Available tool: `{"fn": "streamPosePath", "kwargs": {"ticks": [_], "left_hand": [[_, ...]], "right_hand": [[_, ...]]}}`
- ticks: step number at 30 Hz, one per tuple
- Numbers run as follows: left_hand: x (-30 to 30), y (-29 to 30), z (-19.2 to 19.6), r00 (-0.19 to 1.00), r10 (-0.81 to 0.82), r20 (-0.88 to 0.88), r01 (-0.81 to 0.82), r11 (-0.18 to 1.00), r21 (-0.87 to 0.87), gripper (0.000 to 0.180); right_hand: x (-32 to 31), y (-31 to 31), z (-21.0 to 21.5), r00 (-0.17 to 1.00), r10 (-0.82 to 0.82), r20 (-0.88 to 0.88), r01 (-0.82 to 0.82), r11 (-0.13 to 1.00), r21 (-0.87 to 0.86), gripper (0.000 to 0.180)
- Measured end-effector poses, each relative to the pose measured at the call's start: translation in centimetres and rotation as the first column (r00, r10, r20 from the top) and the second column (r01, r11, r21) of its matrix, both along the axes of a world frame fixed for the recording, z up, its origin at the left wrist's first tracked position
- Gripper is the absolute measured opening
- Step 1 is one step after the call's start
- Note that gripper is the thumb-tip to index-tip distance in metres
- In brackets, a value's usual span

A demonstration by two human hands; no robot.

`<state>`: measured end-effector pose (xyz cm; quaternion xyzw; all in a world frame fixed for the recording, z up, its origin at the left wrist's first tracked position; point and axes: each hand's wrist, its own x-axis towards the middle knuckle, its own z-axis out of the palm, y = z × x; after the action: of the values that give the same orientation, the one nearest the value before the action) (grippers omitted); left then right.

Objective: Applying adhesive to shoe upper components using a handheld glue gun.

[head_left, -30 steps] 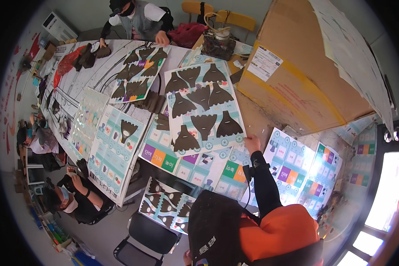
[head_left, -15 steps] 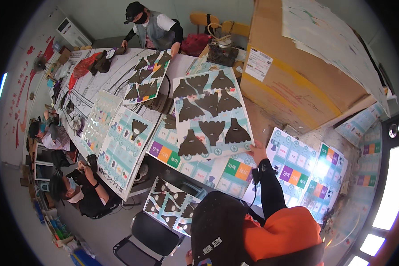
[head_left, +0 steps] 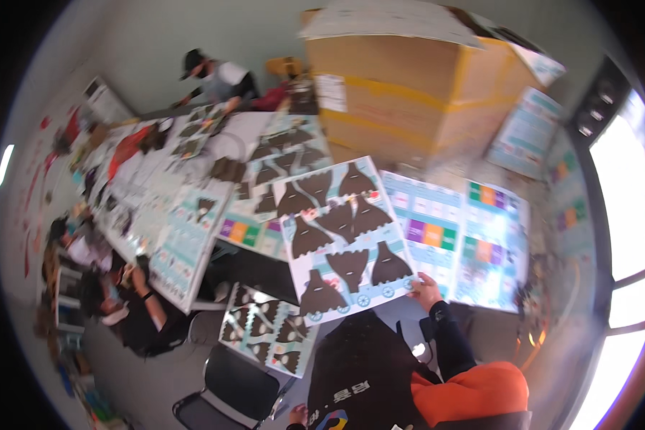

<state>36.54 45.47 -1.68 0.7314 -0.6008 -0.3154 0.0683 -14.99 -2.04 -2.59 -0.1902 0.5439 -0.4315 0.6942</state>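
In my right hand (head_left: 426, 290) is a white and pale-blue printed board (head_left: 358, 301), gripped by its lower right corner with the fingers closed on the edge. Several dark-brown flared cut pieces (head_left: 326, 294) with scalloped edges and small slits lie on it in rows. The board is tilted in front of my dark apron. My left hand (head_left: 299, 414) hangs low beside the apron at the bottom edge; its fingers are too small and partly hidden to read.
Behind the held board, another board with brown pieces (head_left: 294, 147) lies on the table. Printed boards (head_left: 491, 276) cover the right side. A large cardboard box (head_left: 387, 118) stands at the back. A folding chair (head_left: 240, 380) and a loaded board (head_left: 254, 344) are lower left. Co-workers sit left and far.
My right hand has brought the held board down and nearer to me, uncovering the board with brown pieces behind it. The view has shifted. The far co-worker's board is lower.
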Motion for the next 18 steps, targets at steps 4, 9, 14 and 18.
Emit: {"fn": "streamPosePath", "kwargs": {"ticks": [4,9,14,18], "left_hand": [[-1.9,-4.5,-3.2,0.948,-0.319,-0.003,0.318,0.948,-0.025,0.011],[-3.7,-10.0,-5.9,0.819,-0.57,0.066,0.573,0.819,-0.041,0.012],[-7.9,-15.8,-8.8,0.966,-0.153,-0.206,0.197,0.957,0.213,0.017],[-12.9,-23.5,-7.1,0.984,0.066,-0.168,-0.017,0.96,0.278,0.025]], "right_hand": [[-8.4,8.3,0.0,0.999,-0.035,-0.042,0.034,0.999,-0.008,0.038],[-18.9,17.6,0.9,0.965,-0.247,-0.088,0.243,0.968,-0.057,0.027],[-26.1,19.7,-2.3,0.915,-0.387,-0.11,0.38,0.921,-0.081,0.027],[-29.0,18.9,-5.9,0.893,-0.447,-0.05,0.442,0.893,-0.085,0.029]]}}
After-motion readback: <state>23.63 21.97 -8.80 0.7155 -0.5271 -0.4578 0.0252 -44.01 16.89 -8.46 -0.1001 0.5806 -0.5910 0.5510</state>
